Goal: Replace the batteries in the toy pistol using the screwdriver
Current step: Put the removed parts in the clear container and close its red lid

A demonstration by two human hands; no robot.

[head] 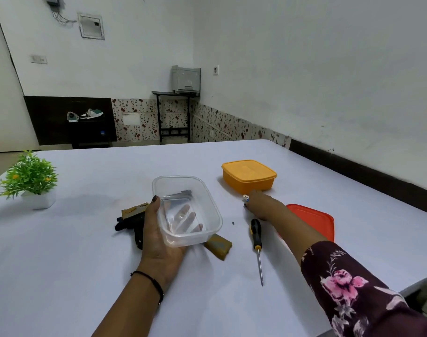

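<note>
A pale lilac table (pixel 86 276) fills the near part of a white-walled room. Nearest, right of the clear container (pixel 187 210), lies the screwdriver (pixel 256 237), tip toward the person and black-and-yellow handle away. I judge it rigid and best taken by that thick handle. Just in front of the container rests an olive battery cover (pixel 218 246), probably light, stiff plastic.

The left hand (pixel 159 239) carries the container from below. Its fingers are spread flat under the base and its thumb is hooked on the near-left wall. Touching that hand, just left of the container, lies the toy pistol (pixel 131 221), black and olive. It looks hollow and light, so its grip is the likely handhold.

A tiny dark screw (pixel 232 223) sits just right of the container and would be easily lost. Further right the right hand (pixel 261 203) reaches away, back upward; I cannot tell whether it holds anything. Beyond are an orange lid (pixel 314 220) and a yellow box (pixel 249 176).
</note>
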